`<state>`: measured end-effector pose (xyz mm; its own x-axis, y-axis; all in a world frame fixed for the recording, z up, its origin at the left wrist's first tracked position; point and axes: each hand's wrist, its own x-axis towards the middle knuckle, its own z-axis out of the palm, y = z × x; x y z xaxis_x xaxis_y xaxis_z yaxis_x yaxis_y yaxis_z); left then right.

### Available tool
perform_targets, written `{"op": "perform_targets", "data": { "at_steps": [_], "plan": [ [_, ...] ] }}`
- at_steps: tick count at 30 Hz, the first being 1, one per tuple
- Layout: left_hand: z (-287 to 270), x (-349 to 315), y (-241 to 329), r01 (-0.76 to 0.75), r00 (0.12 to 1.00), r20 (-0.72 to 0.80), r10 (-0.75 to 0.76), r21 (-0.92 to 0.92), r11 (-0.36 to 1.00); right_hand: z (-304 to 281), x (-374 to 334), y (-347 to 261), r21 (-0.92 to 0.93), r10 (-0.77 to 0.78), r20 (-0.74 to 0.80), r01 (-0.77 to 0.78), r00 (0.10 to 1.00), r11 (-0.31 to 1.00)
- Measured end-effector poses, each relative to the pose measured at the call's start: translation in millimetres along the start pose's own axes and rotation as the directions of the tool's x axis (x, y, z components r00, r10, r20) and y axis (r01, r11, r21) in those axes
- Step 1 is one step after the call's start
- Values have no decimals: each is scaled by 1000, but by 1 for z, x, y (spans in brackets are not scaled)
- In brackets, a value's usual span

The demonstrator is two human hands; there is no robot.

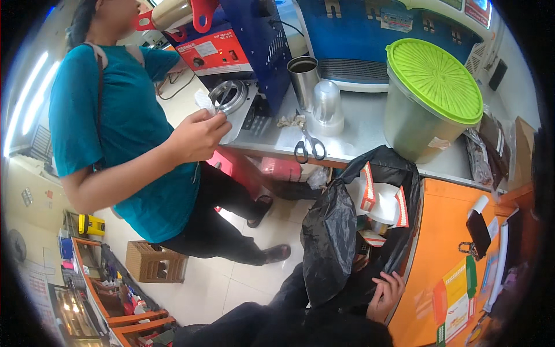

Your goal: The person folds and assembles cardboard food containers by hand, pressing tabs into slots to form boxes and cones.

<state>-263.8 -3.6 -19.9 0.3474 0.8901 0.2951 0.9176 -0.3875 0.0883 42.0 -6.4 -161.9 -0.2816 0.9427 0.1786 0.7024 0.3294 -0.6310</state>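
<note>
My right hand [385,296] reaches out of a dark sleeve at the lower edge, beside the near right side of a black plastic bag [330,246]. Its fingers are bent and apart, close to the bag's edge, and nothing shows between them. The bag gapes upward. Inside are white paper containers [386,203] with red-patterned edges and other waste, partly hidden by the folds. My left hand is not in view. On the left, a person in a teal shirt [118,124] holds a small white crumpled piece [204,100] in one hand [201,134].
A metal counter [263,139] carries black scissors [310,146], a steel cup [303,81], stacked clear cups [328,104], a large green-lidded tub [425,104] and a red-and-blue machine [214,53]. An orange surface [439,231] at right holds a phone [478,231]. A brown crate [151,263] stands on the floor.
</note>
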Motion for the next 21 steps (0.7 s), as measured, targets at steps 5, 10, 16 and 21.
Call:
{"op": "perform_targets", "data": {
  "at_steps": [5, 10, 16, 21],
  "plan": [
    [-32, 60, -81, -135, 989, 72, 126, 783, 607, 22, -14, 48, -39, -211, 9, 211, 978, 977],
    [-34, 65, -121, -273, 962, 264, 69, 924, 267, 7, 15, -10, 69, 44, -68, -39, 997, 997],
    [-37, 62, -120, -335, 940, 327, 94, 939, 82, 1, 34, -11, 63, 78, -84, -73, 993, 995],
    [-39, 56, -117, -357, 930, 355, 95, 934, 14, 7, 50, -16, 40, -51, -88, 55, 995, 998]
  ]
}}
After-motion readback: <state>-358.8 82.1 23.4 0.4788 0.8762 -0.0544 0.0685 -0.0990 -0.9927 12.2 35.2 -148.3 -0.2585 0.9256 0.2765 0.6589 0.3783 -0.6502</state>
